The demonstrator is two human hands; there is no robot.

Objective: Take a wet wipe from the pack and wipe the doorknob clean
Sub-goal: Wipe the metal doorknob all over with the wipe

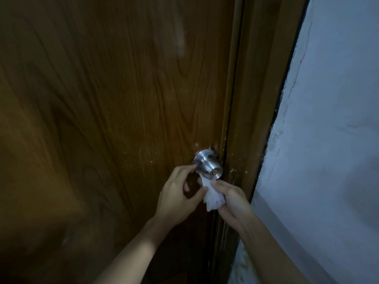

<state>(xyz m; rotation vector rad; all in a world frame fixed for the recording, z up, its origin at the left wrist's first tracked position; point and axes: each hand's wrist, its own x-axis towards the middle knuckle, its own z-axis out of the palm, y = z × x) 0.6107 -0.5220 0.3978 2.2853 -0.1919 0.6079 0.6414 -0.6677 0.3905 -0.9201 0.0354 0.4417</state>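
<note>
A round silver doorknob (208,164) with a keyhole in its face sticks out of a brown wooden door (114,103). A crumpled white wet wipe (212,196) reaches up from below and touches the knob's underside. My right hand (231,198) grips the wipe's lower part just under the knob. To the left of the knob, my left hand (177,193) has its fingers curled, with the fingertips touching the knob's left side and the thumb near the wipe. The wipe pack is not in view.
The brown door frame (254,103) runs down right beside the knob. A pale, cracked plaster wall (332,128) fills the right side. The scene is dim.
</note>
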